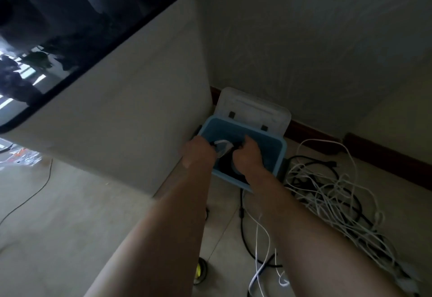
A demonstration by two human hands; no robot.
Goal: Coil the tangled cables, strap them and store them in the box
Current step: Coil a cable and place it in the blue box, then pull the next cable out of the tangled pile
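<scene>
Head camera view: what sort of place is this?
Probably a room at home: tiled floor, dark skirting board along a plain wall, a white cabinet beside the blue box.

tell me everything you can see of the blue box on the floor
The blue box looks like plastic, rectangular and open, standing on the floor beside a white cabinet. Its translucent lid leans back toward the wall. The left hand and right hand reach inside, gripping a coiled cable. Tangled cables lie by its right side.
</scene>
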